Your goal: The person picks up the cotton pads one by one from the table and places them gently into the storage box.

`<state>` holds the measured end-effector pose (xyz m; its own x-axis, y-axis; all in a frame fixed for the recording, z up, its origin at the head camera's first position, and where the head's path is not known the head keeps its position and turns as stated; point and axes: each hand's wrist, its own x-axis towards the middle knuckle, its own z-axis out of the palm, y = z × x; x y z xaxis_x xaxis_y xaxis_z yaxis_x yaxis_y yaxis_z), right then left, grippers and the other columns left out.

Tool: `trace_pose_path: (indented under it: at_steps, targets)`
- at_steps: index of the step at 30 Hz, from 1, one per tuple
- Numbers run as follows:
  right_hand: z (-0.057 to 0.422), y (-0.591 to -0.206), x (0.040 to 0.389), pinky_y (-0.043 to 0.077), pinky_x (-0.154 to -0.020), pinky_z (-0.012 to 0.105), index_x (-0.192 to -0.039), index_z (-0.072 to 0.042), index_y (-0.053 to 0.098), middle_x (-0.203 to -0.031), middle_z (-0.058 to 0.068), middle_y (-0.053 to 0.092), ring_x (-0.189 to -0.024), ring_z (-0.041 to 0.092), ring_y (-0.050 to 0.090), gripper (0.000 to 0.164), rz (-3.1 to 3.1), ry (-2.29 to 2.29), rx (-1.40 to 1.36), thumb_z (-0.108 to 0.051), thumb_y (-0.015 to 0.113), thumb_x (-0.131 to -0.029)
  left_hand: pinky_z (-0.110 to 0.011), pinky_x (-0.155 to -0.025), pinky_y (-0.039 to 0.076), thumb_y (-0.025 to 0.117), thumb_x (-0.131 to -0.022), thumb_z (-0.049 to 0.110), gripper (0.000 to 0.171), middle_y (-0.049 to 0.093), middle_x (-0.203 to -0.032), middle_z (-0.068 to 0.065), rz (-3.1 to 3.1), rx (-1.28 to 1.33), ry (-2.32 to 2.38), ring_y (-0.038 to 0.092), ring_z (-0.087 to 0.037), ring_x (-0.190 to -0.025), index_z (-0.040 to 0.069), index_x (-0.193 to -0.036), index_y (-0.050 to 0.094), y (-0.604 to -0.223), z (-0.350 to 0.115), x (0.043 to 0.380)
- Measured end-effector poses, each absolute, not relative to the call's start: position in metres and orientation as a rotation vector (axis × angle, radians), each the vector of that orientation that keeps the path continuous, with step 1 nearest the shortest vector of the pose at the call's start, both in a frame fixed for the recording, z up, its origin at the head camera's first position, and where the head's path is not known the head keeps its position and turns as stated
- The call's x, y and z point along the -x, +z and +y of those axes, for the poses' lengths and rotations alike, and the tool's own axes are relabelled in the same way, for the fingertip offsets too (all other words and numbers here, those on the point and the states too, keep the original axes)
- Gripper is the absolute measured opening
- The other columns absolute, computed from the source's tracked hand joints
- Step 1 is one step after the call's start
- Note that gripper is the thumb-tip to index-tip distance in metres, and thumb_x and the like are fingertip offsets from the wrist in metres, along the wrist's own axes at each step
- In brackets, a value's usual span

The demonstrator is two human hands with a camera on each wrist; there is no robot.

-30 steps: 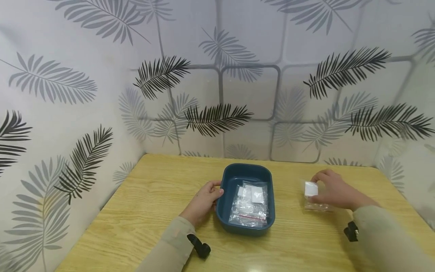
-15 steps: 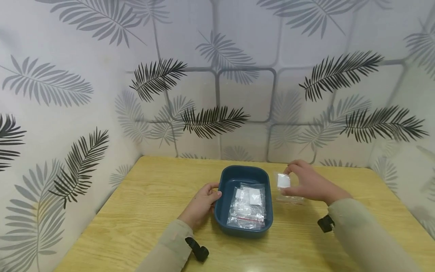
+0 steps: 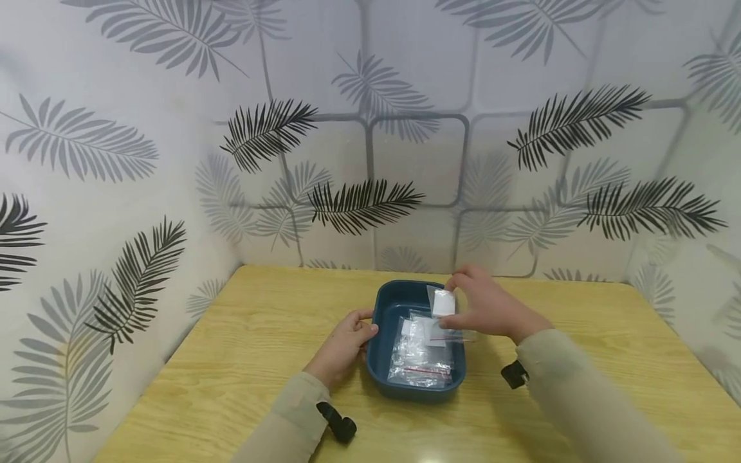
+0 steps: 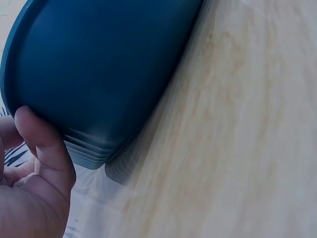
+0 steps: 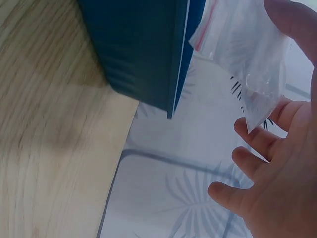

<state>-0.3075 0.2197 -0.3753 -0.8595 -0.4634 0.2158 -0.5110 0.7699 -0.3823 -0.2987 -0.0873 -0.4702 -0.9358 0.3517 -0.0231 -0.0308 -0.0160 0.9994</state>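
In the head view, my left hand (image 3: 344, 344) holds the left side of a dark blue plastic bin (image 3: 418, 392), its thumb at the rim. The left wrist view has that thumb against the bin's outer wall, with the other fingers partly out of frame. A small clear zip bag (image 5: 255, 54) with a white square in it hangs from my right hand (image 3: 489, 305), pinched between thumb and fingertip over the bin's far right part. Inside the bin, several similar zip bags (image 3: 418, 354) with white squares lie in an overlapping pile.
The bin stands on a light wood-grain table (image 3: 272, 321). Walls covered in leaf-patterned paper (image 3: 417, 161) rise behind the table and on both sides. Black straps (image 3: 337, 423) show at both sleeve cuffs.
My right hand has carried the zip bag leftward from the table's right side to above the bin. My left hand and the bin stay in place.
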Motion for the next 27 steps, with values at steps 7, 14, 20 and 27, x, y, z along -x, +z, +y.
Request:
trace_pose_path:
  at_steps: [7,14,20,27]
  targets:
    - [0.204,-0.382,0.309,0.042,-0.102,0.055,-0.115,-0.010,0.064,-0.135,0.017,0.050,-0.123,0.038,0.048,0.066,-2.836,0.581,-0.783,-0.058,0.085,-0.074,-0.029,-0.063,0.049,0.054,-0.107,0.019,0.045,0.060,-0.102,-0.016,1.990,-0.315,2.032,0.057,-0.020,-0.075,0.006,-0.148,0.043,-0.470,-0.086,0.296]
    - [0.201,-0.384,0.308,0.033,-0.109,0.061,-0.129,-0.008,0.064,-0.151,0.021,0.038,-0.139,0.044,0.035,0.074,-2.887,0.602,-0.738,-0.058,0.082,-0.078,-0.029,-0.064,0.049,0.056,-0.106,0.020,0.044,0.061,-0.103,-0.015,1.990,-0.310,2.029,0.057,-0.020,-0.076,0.008,-0.147,0.045,-0.467,-0.083,0.298]
    - [0.215,-0.393,0.305,0.031,-0.109,0.063,-0.132,-0.010,0.063,-0.154,0.024,0.035,-0.142,0.046,0.030,0.069,-2.891,0.613,-0.713,-0.058,0.075,-0.085,-0.028,-0.063,0.047,0.055,-0.106,0.018,0.045,0.058,-0.101,-0.016,1.995,-0.329,2.025,0.054,-0.019,-0.074,0.005,-0.147,0.043,-0.469,-0.082,0.300]
    - [0.245,-0.403,0.298,0.033,-0.106,0.066,-0.134,-0.007,0.062,-0.152,0.027,0.036,-0.138,0.050,0.033,0.064,-2.852,0.636,-0.670,-0.054,0.070,-0.091,-0.029,-0.063,0.050,0.058,-0.105,0.031,0.053,0.061,-0.110,-0.017,2.052,-0.317,1.973,0.058,-0.020,-0.077,0.005,-0.148,0.042,-0.467,-0.092,0.299]
